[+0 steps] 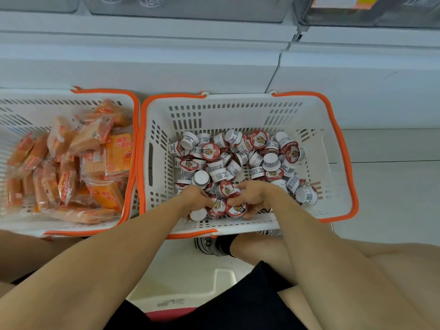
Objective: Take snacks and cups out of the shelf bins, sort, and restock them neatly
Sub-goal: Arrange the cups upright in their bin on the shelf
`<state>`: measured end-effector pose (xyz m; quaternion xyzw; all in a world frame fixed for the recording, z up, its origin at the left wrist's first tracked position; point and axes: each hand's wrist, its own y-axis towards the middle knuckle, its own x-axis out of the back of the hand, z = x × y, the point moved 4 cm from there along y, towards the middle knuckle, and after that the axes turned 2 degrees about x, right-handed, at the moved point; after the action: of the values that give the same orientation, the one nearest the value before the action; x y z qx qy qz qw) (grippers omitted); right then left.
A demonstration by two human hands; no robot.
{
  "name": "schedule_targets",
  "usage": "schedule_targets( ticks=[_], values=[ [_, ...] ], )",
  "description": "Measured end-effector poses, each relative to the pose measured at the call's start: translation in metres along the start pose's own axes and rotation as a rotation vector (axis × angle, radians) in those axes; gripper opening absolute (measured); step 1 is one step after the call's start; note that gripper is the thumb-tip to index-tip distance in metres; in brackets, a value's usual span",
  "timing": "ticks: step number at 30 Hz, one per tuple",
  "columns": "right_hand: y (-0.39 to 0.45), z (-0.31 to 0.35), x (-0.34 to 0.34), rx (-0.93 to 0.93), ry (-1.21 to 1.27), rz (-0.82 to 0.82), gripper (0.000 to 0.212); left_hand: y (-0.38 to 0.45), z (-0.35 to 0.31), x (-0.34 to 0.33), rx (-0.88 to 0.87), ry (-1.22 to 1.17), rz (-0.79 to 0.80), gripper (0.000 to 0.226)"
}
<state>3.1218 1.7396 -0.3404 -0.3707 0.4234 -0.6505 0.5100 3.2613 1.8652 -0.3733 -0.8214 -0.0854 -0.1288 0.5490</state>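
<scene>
The small sealed cups, white-sided with red printed foil lids, lie in a loose heap on the bottom of the right-hand white basket with orange rim. They are tumbled every way: some lid up, some on their sides, some bottom up showing a plain white base. The heap covers most of the floor of the basket and is thickest toward the near wall.

Both hands are down in that near part of the pile. The left hand curls its fingers over a cup or two at the near edge, and the right hand wraps round a red-lidded cup just beside it; the two hands are almost touching. They appear to be gathering several cups together into one handful, which would suit lifting them out in a batch rather than one at a time. How many each hand actually holds is hidden under the fingers.

Just beside this basket, rim against rim, stands a second basket of the same kind, holding orange snack packets in clear wrappers, piled unevenly. Keeping the two kinds in separate baskets looks like the sorting step already done.

Both baskets sit on the pale floor against the foot of a white shelf unit, with clear shelf bins above. The person's bare knees and dark shorts fill the bottom of the view, a shoe just behind the basket.
</scene>
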Motion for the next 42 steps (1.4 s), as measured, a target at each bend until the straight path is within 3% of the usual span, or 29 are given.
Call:
schedule_targets(
  ticks=[5,10,13,16,22,25,28,33,40,42],
  values=[
    [0.003,0.001,-0.001,0.026,0.052,0.024,0.038,-0.008,0.002,0.015,-0.012,-0.218,-0.014,0.013],
    [-0.001,0.013,-0.002,0.055,-0.005,0.067,0.042,-0.014,-0.010,0.033,-0.117,-0.185,-0.031,0.012],
    [0.007,0.012,-0.015,0.079,-0.172,-0.013,0.061,-0.015,-0.008,0.028,-0.098,0.005,0.029,0.040],
    [0.015,0.006,-0.022,0.182,-0.159,-0.121,0.066,-0.013,0.003,0.023,-0.012,0.051,0.070,0.067],
    [0.017,-0.001,-0.021,0.112,0.076,-0.011,0.045,-0.007,0.010,0.018,0.010,0.073,-0.001,0.054],
    [0.016,0.003,-0.020,0.108,0.082,0.003,0.040,0.004,0.015,0.016,0.054,-0.007,-0.086,0.077],
    [0.016,0.004,-0.018,0.083,0.099,-0.003,0.041,0.006,0.016,0.016,0.052,0.102,-0.152,0.085],
    [0.009,0.013,-0.006,0.101,0.076,-0.066,0.070,0.002,0.002,0.018,-0.104,0.199,-0.218,0.065],
    [-0.034,0.051,0.016,0.233,0.128,-0.136,0.082,-0.006,-0.007,0.049,-0.106,0.092,-0.183,0.024],
    [-0.050,0.067,0.021,0.277,0.176,-0.158,0.080,-0.018,-0.020,0.065,-0.140,0.049,-0.159,0.023]
  ],
)
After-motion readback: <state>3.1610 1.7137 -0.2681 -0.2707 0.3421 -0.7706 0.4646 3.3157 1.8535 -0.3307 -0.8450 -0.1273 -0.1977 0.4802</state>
